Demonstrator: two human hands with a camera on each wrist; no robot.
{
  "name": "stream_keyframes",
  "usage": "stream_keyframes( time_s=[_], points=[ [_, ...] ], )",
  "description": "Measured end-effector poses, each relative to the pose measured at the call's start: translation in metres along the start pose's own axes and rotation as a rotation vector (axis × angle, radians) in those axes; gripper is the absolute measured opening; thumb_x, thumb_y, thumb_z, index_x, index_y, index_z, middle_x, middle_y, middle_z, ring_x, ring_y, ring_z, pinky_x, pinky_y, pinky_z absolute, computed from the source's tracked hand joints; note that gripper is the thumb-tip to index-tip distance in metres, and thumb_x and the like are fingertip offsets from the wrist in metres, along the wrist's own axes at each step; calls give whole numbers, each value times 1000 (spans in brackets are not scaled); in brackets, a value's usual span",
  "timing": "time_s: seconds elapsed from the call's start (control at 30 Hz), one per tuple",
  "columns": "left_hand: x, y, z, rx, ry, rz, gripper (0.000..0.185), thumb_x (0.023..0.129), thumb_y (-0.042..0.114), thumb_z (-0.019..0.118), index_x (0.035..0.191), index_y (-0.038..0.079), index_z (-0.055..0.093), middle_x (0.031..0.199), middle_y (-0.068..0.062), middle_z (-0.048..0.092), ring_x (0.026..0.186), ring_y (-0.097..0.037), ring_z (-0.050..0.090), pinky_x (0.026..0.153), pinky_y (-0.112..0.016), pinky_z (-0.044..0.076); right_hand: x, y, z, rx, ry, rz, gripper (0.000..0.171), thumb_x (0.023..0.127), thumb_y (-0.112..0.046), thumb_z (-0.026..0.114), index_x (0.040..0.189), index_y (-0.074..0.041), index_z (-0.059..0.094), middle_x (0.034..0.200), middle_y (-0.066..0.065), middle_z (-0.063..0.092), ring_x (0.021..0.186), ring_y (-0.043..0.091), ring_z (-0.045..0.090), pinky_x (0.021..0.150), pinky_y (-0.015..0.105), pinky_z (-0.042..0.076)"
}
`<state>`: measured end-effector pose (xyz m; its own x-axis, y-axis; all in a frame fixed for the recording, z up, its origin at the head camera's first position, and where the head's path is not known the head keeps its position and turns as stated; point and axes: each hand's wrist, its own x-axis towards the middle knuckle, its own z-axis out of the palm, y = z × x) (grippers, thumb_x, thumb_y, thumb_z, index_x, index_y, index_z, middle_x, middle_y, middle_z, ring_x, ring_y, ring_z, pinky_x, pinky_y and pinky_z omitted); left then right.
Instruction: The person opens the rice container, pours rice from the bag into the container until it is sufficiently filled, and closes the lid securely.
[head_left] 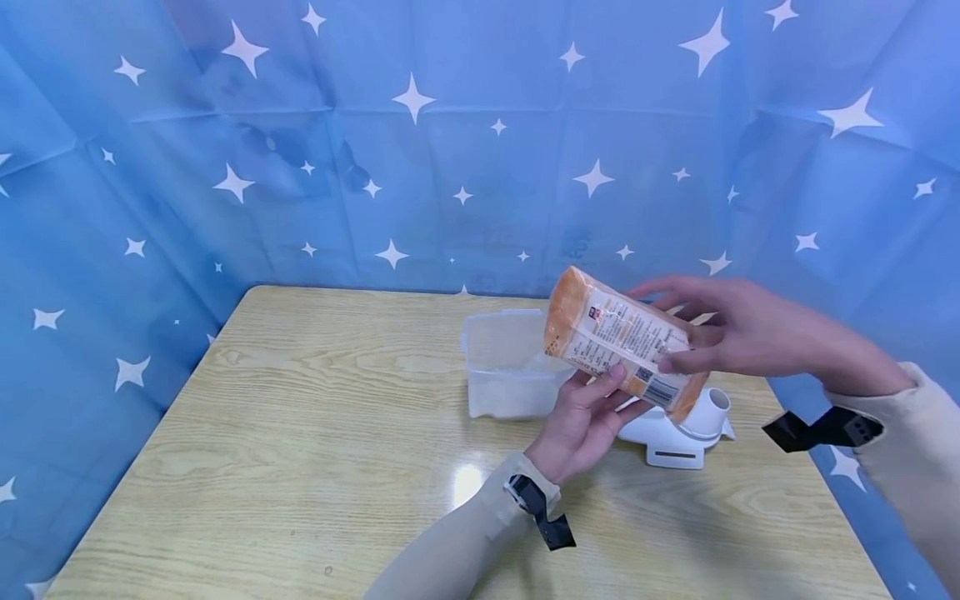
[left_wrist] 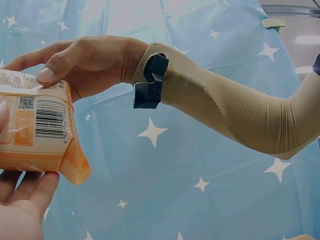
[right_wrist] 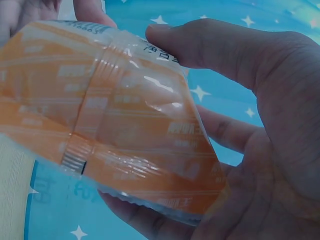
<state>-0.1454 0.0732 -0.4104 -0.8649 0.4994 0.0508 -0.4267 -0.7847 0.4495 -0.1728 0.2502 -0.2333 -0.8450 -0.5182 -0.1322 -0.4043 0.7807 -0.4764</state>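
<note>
An orange and white plastic food packet [head_left: 618, 340], with printed text and a barcode, is held tilted above the table between both hands. My left hand [head_left: 581, 417] grips its lower side, thumb on the printed face and fingers underneath. At the upper right, my right hand [head_left: 731, 329] holds the packet with its thumb over the printed face and its fingers behind. In the left wrist view the packet [left_wrist: 30, 120] shows its barcode and a folded end. The right wrist view has the shiny end of the packet [right_wrist: 135, 120] in the right hand [right_wrist: 270, 100].
Behind the packet stands a translucent plastic container [head_left: 506, 367] on the wooden table [head_left: 300, 467]. A white plastic piece [head_left: 675, 450] with a round spout lies to its right, partly hidden by the packet. Blue star-patterned cloth [head_left: 412, 167] hangs around the table.
</note>
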Motion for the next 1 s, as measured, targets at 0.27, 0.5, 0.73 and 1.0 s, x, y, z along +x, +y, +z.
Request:
stream_keyframes(
  time_s=[0.27,0.5,0.73,1.0],
  points=[
    [0,0,0,-7,0,5,47,103,15,60,148,23,51,151,-5,55,142,-25,51,124,-51,37,-6,6,1,-4,58,-9,76,84,-28,87,147,-43,49,133,2,67,116,33,66,73,28,57],
    [1,0,-1,-14,1,27,46,103,15,60,148,22,50,151,-6,55,142,-26,51,123,-50,38,-8,12,0,-6,42,-20,68,87,-28,84,146,-37,51,133,2,66,104,12,68,71,27,57],
    [1,0,0,-17,-4,28,46,103,16,60,148,21,50,151,-5,55,142,-26,51,123,-50,38,-10,17,0,-9,50,1,64,87,-31,84,144,-36,54,129,0,67,101,1,66,70,26,57],
    [1,-1,1,-20,-19,33,46,104,18,60,148,23,50,151,-3,55,141,-23,51,125,-49,36,-11,17,1,-24,66,14,62,88,-31,83,143,-37,55,123,0,71,95,3,68,66,25,54]
  ],
)
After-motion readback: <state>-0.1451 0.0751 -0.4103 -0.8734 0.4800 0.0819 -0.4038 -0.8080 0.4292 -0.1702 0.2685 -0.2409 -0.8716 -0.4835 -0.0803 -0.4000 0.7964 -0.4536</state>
